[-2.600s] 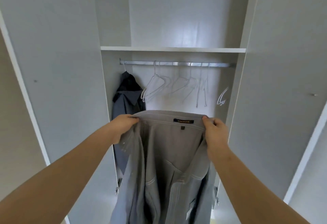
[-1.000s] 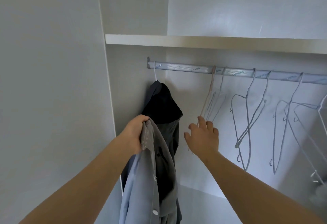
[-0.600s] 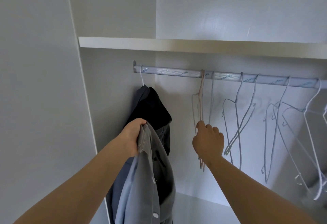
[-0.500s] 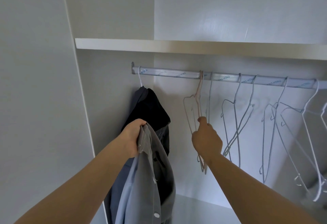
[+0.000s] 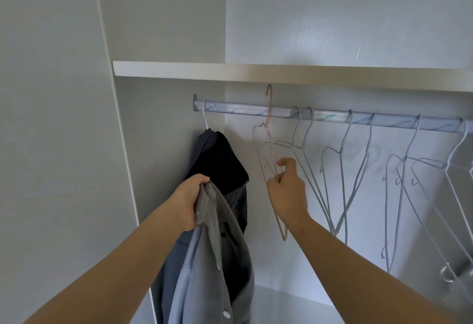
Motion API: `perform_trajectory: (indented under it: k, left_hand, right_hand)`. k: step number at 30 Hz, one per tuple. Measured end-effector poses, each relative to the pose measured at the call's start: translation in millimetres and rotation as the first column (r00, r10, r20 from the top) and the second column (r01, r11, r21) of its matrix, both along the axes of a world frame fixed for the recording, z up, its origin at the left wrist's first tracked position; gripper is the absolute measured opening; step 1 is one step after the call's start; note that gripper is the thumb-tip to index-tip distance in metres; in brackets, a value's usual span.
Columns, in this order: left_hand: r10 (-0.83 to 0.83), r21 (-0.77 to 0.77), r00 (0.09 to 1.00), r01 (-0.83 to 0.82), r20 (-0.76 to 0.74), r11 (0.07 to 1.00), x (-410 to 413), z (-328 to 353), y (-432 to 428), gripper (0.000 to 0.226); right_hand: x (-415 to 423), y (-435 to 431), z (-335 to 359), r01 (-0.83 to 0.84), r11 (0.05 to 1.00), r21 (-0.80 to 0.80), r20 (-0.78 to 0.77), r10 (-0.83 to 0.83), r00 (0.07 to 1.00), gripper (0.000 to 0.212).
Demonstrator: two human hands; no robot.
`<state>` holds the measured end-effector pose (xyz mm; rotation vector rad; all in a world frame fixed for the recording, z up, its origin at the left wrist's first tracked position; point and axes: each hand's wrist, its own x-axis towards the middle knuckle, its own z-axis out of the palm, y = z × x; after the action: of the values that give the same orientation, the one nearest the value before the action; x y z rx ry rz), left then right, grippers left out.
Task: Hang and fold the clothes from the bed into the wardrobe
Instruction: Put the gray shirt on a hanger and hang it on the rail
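My left hand point(image 5: 190, 202) grips the bunched collar of a grey-blue shirt point(image 5: 204, 267), which hangs down from it in front of the wardrobe's left side. My right hand point(image 5: 285, 190) holds a thin pink hanger point(image 5: 268, 118) by its wire frame. The hanger's hook stands above the silver rail point(image 5: 238, 108), lifted off it. A dark jacket point(image 5: 220, 162) hangs on a white hanger at the rail's left end, just behind the shirt.
Several pale blue wire hangers point(image 5: 343, 175) hang along the rail to the right of my right hand. A white shelf point(image 5: 230, 71) runs just above the rail. The wardrobe's white side panel point(image 5: 64, 118) stands at the left.
My right hand has closed on the pink hanger and raised it, so its hook has come up off the rail. My left hand still holds the shirt in the same place.
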<state>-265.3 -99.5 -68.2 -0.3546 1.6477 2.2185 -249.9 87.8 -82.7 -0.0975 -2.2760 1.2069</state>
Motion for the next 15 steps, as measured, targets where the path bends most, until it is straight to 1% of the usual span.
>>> perform_trajectory:
  k: [4, 5, 8, 9, 11, 15]
  left_hand:
    - [-0.033, 0.042, 0.999, 0.034, -0.028, 0.999, 5.2, -3.6, -1.9, 0.028]
    - [-0.039, 0.045, 0.999, 0.04, -0.028, 0.998, 6.8, -4.5, -2.2, 0.028]
    - [-0.052, 0.042, 0.999, 0.052, -0.009, 0.998, 12.5, -7.7, -4.2, 0.03]
    - [-0.057, 0.037, 0.998, 0.057, 0.001, 0.998, 14.9, -9.0, -5.3, 0.031]
    - [-0.06, 0.028, 0.998, 0.06, 0.013, 0.998, 19.1, -12.0, -8.6, 0.031]
    - [-0.066, 0.025, 0.997, 0.066, 0.034, 0.998, 29.4, -17.3, -11.9, 0.03]
  right_hand:
    - [9.0, -6.6, -11.1, -0.019, 0.993, -0.115, 0.064, 0.026, 0.998, 0.034]
    - [12.1, -8.1, -15.3, -0.021, 0.994, -0.106, 0.094, 0.031, 0.995, 0.032]
    - [22.5, -9.2, -30.2, 0.005, 1.0, 0.005, 0.16, -0.006, 0.987, 0.018]
    - [26.2, -9.2, -34.7, 0.018, 1.0, 0.022, 0.167, -0.021, 0.986, 0.018]
    - [33.8, -11.0, -43.5, 0.029, 0.999, 0.036, 0.167, -0.034, 0.985, 0.027]
    - [56.3, -18.0, -58.3, 0.047, 0.999, 0.012, 0.157, -0.049, 0.986, 0.037]
